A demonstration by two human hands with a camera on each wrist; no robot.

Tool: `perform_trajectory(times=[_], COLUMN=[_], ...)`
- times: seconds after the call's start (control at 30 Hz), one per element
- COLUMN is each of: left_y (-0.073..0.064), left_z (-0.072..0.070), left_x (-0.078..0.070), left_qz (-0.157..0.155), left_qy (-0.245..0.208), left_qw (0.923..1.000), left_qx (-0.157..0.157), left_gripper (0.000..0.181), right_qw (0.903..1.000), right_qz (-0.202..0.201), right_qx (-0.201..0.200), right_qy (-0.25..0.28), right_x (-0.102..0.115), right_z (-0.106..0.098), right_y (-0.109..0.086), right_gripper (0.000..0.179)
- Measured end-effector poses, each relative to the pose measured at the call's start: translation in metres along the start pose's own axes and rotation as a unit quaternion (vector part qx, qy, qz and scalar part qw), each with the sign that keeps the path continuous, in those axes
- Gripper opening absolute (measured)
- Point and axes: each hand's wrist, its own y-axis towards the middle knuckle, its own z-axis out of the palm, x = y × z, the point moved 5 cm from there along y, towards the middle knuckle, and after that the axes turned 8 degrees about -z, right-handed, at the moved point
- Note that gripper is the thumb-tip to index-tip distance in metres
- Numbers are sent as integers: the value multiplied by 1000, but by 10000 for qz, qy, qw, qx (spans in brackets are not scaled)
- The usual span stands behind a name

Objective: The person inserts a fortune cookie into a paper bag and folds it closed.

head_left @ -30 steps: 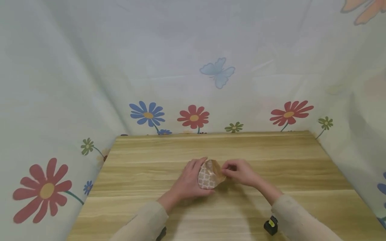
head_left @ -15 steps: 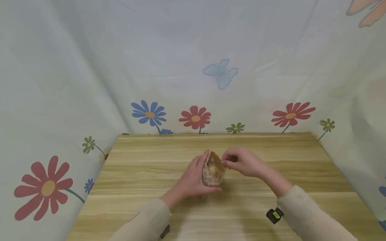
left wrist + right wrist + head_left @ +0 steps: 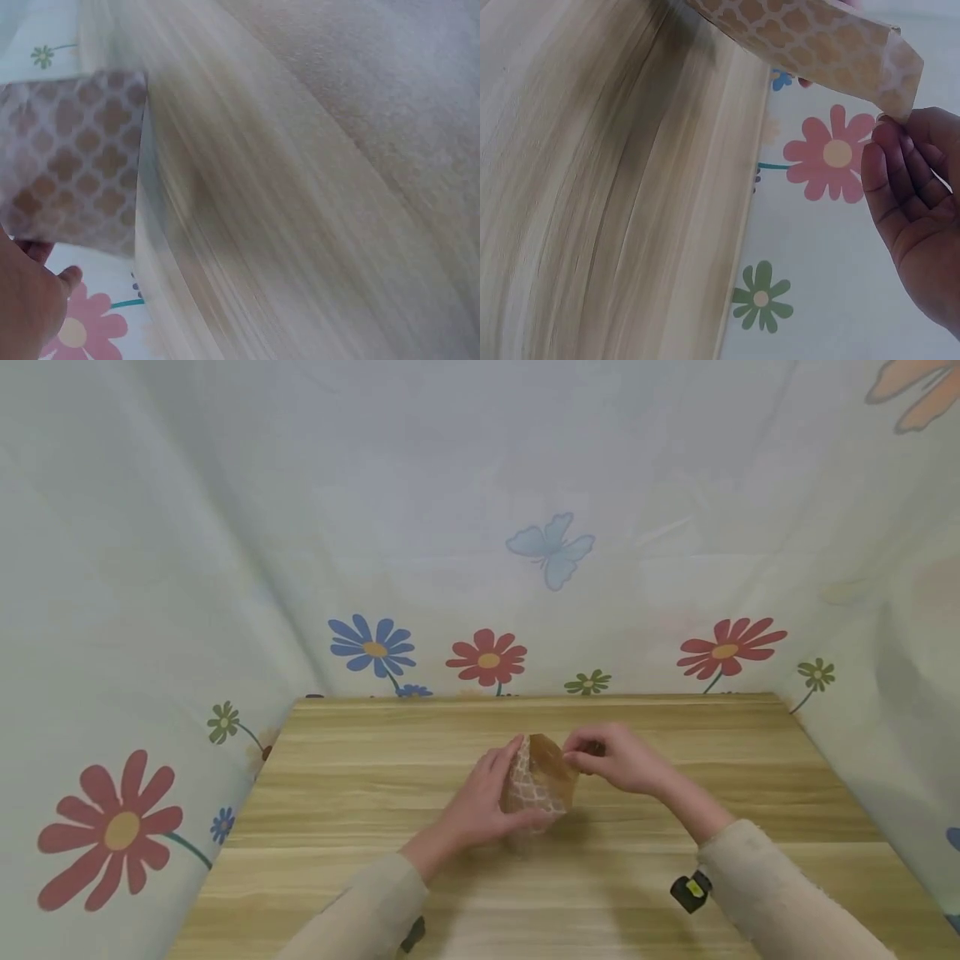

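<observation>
Far left, head view: I am seeing the left sleeve [image 3: 363,906] slanting up across the table [image 3: 360,768], a small black box [image 3: 413,933] showing beside it. Next, the left hand [image 3: 480,806] is gripping a patterned paper bag [image 3: 528,787], fingers lying along the bag's left side, thumb crossing its near side. The bag is sitting between both hands, roughly midway between the table's left and right edges and short of the far edge; whether its base is touching the table, I cannot tell. I am judging it very light, thin and soft, prone to creasing, likely to tear at a hard tug; best holds would be side panel and rim, with little squeeze. Brown inside is showing toward the right. There the right hand [image 3: 618,758] is pinching the bag's right-hand edge at its fingertips, the right wrist view confirming; the right forearm [image 3: 701,812] is angling down rightward, a second black box [image 3: 690,892] showing beside the right sleeve [image 3: 776,885].
</observation>
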Motion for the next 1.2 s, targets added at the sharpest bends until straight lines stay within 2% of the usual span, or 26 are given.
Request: perform_trajectory(times=[0.13,0.2,0.37,0.5,0.6,1.0,1.2], left_y=[1,3,9,14,15,14,13], left_z=[-5,-6,-5,-2,2,8,9], left_x=[-1,-1,1,3,6,13,15], left_qz=[298,294,-43,-308,-494,-850,-1157], left_qy=[-288,-428,-827,-1420,-1704,-2197,-2320], left_qw=[9991,9986,9965,9894,9841,9717,9658], left_qx=[39,48,67,67,102,144,-11], left_gripper=[75,63,51,38,29,20,21], right_qw=[9999,9999,9998,9994,9990,9970,9890], right_qz=[95,77,47,113,182,431,861], right_qx=[51,73,167,222,224,92,-336], right_qy=[21,-19,38,242,342,633,1157], right_x=[-6,-8,-15,-22,-27,-45,-59], right_z=[-5,-6,-4,1,4,16,16], right_y=[-1,0,0,0,0,-1,-15], right_gripper=[8,8,8,9,9,9,22])
